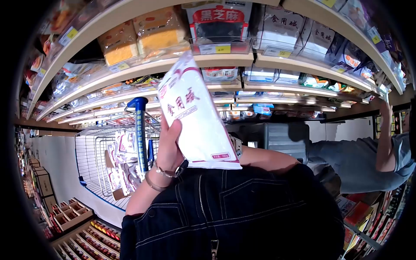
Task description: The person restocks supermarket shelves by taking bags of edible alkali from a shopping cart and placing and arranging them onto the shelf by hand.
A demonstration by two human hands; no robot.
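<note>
Shop aisle. Tiered beige shelves (pixel 234 60) across the top, yellow price tags (pixel 223 49) along their edges. Pale floor (pixel 63 158) at left. Compartmented display rack (pixel 78 222), lower left. Bright light on floor.

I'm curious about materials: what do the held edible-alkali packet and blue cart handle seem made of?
Edible-alkali packet: probably glossy plastic film, given its shiny, creased top. Blue cart handle: likely smooth plastic, given its even colour and rounded end.

Dark denim garment (pixel 260 212) is showing pale stitching (pixel 208 225) | metal zip (pixel 201 197) is running lengthwise | left wrist (pixel 158 177) is bearing bracelet (pixel 164 171), bangle (pixel 152 183), black band (pixel 181 168)
</note>
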